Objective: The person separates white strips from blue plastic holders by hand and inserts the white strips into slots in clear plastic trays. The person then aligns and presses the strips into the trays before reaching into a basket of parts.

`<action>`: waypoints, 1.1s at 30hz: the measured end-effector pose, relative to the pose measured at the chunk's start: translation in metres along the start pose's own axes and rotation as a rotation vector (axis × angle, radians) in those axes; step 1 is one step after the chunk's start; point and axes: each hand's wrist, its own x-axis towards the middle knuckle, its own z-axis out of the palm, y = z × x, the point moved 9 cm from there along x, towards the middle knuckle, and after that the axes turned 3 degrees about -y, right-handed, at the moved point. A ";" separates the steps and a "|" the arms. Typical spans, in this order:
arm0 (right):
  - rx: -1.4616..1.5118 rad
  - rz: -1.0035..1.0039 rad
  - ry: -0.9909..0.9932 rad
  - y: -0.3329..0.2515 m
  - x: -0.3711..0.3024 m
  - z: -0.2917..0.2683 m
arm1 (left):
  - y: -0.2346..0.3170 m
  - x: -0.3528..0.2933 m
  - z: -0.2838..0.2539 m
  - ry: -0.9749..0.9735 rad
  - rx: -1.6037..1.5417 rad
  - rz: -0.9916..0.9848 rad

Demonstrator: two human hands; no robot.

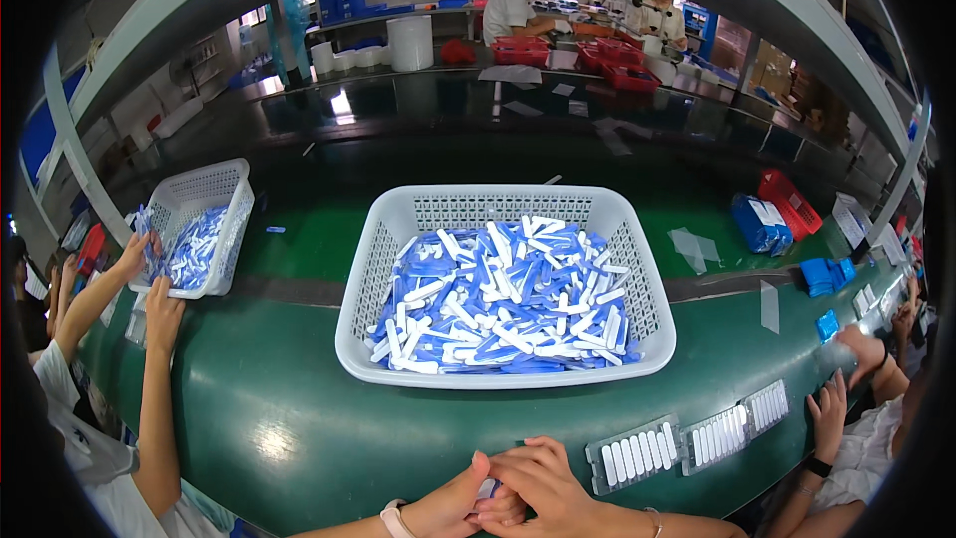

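Note:
Close together at the front edge of the green table, my left hand (453,500) and my right hand (546,490) are both closed around a small flat blue-and-white stick (487,488). Fingers cover most of the stick, and I cannot make out how many pieces are there. Just beyond my hands stands a large white perforated basket (506,379), heaped with loose flat sticks (503,294) in white and blue with rounded ends. To the right of my right hand lie three clear plastic trays (637,454) in a slanting row, each with white sticks side by side.
At left, a co-worker's hands (159,289) handle sticks at another white basket (242,224). A second co-worker's hands (832,408) are beside the trays at right. Blue packs (762,226), a red basket (790,205) and clear film (694,250) lie farther right.

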 end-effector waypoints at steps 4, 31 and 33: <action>-0.011 0.047 0.016 0.002 0.000 -0.001 | 0.015 -0.002 0.023 -0.013 0.111 0.085; 0.040 0.144 -0.140 0.013 -0.004 0.013 | 0.008 0.002 0.013 -0.133 0.148 -0.036; 0.004 0.115 -0.118 0.008 0.002 0.011 | 0.010 -0.001 0.017 -0.177 0.159 -0.003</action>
